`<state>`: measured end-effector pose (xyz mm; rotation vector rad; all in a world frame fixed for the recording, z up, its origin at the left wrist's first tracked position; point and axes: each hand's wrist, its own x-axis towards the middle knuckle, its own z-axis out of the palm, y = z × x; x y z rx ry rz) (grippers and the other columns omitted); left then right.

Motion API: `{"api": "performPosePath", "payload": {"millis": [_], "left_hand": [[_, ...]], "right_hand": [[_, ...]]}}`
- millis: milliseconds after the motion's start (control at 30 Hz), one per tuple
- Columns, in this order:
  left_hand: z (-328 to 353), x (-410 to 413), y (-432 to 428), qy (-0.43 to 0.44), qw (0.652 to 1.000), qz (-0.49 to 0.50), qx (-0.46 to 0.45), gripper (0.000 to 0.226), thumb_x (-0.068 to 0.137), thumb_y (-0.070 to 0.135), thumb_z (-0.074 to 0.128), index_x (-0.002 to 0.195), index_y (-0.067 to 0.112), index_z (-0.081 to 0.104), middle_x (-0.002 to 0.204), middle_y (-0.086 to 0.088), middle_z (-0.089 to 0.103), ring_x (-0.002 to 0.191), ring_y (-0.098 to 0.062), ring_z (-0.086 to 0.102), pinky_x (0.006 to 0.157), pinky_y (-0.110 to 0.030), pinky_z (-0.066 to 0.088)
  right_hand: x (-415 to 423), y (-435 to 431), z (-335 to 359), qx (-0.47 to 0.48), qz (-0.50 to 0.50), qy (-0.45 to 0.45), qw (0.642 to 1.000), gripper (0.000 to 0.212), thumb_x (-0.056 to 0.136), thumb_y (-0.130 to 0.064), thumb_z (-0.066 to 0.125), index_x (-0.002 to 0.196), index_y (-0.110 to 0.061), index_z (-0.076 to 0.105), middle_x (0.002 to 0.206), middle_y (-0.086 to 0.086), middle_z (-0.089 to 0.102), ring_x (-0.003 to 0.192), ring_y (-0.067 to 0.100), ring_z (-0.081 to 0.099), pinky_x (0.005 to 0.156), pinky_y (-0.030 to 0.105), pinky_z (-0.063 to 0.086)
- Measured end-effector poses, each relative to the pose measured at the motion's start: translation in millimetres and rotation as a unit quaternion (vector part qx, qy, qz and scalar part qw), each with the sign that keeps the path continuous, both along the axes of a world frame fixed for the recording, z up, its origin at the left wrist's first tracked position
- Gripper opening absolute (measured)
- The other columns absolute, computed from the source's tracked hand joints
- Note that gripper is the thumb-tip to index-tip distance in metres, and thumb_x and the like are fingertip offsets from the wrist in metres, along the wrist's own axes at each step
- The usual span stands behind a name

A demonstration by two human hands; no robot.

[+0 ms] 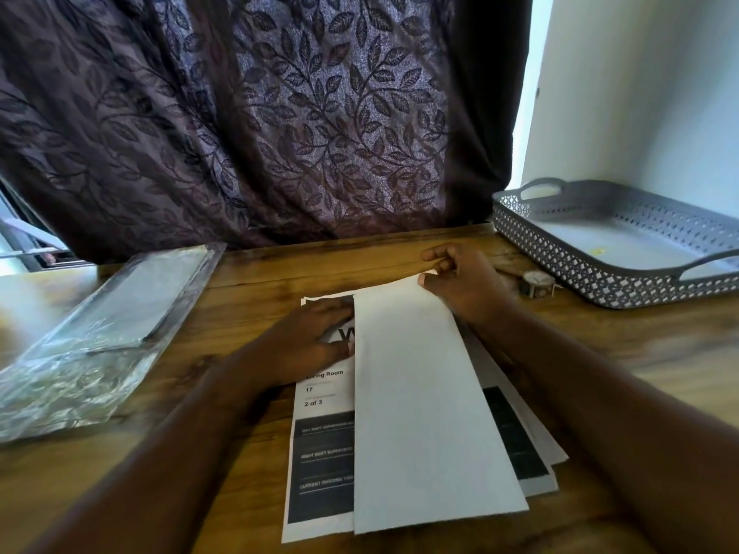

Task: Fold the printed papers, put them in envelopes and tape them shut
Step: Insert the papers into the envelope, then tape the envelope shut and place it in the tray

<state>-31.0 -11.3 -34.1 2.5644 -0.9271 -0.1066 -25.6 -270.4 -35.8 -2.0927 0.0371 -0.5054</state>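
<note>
paper [420, 413] lay on the table [248, 281], front centre, between both forearms. its right part was folded over to the left, blank white back up, covering the middle of the sheet; the printed left strip was exposed.

left hand [308, 337]: flat on the printed strip, fingers straight, tips against the fold's left edge, pressing, nothing grasped.

right hand [464, 285]: at the flap's far corner, thumb on top and fingers curled behind, pinching that corner.

more printed sheets, a stack [516, 437], stuck out from under the paper on its right side.

legible print on the strip: a large "w" cut off by the flap, "living room", "17", "2 of 3". white lines on the dark bands below were too blurred to read.

clear plastic pack [100, 337] lay well left of the hands; grey perforated tray [600, 281] far right.
</note>
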Motion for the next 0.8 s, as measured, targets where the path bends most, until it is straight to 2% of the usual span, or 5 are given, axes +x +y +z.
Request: {"api": "performPosePath", "payload": {"millis": [133, 233, 333, 567, 800], "left_hand": [[0.6, -0.9, 1.8, 0.002, 1.0, -0.001, 0.005, 0.079, 0.077, 0.075, 0.043, 0.149, 0.042, 0.034, 0.154, 0.022, 0.034, 0.13, 0.004, 0.039, 0.101, -0.021, 0.036], [2.6, -0.3, 4.5, -0.046, 0.996, 0.01, 0.072, 0.073, 0.086, 0.059, 0.028, 0.151, 0.028, 0.04, 0.152, 0.022, 0.027, 0.137, -0.002, 0.032, 0.113, -0.036, 0.032], [4.9, 0.4, 6.3, -0.093, 0.975, 0.094, 0.18, 0.058, 0.102, 0.035, 0.024, 0.157, 0.017, 0.021, 0.164, 0.006, 0.014, 0.151, -0.013, 0.008, 0.121, -0.047, 0.004], [-6.5, -4.2, -7.3, -0.217, 0.969, 0.103, 0.059, 0.055, 0.094, 0.027, 0.035, 0.149, 0.031, 0.039, 0.159, 0.008, 0.034, 0.151, -0.014, 0.017, 0.118, -0.056, 0.004], [-11.0, -21.9, -27.8, -0.22, 0.973, 0.058, 0.034, 0.057, 0.086, 0.031, 0.039, 0.142, 0.033, 0.049, 0.154, 0.009, 0.041, 0.149, -0.013, 0.022, 0.117, -0.052, 0.009]], "right_hand": [[-4.2, 7.4, -5.6, -0.09, -0.003, -0.017, 0.996, 0.028, 0.087, -0.021, 0.075, 0.113, -0.022, 0.066, 0.08, -0.012, 0.055, 0.071, 0.002, 0.052, 0.059, 0.013, 0.035], [-6.1, 10.9, -6.2, -0.116, 0.011, -0.025, 0.993, 0.034, 0.089, -0.018, 0.072, 0.123, -0.018, 0.064, 0.09, -0.009, 0.06, 0.078, 0.002, 0.055, 0.06, 0.008, 0.034], [-9.1, 10.8, -1.2, -0.149, 0.005, -0.04, 0.988, 0.039, 0.091, -0.016, 0.069, 0.13, -0.016, 0.062, 0.116, 0.001, 0.068, 0.094, 0.008, 0.059, 0.071, 0.015, 0.039], [-40.4, -37.3, 12.6, -0.243, -0.151, -0.061, 0.956, 0.021, 0.091, -0.022, 0.062, 0.11, -0.018, 0.068, 0.112, 0.005, 0.066, 0.095, 0.021, 0.063, 0.081, 0.038, 0.056], [-64.9, -74.2, 8.7, -0.314, -0.244, 0.103, 0.912, 0.031, 0.095, -0.028, 0.063, 0.117, -0.006, 0.06, 0.121, 0.018, 0.052, 0.101, 0.037, 0.06, 0.074, 0.039, 0.046]]}}
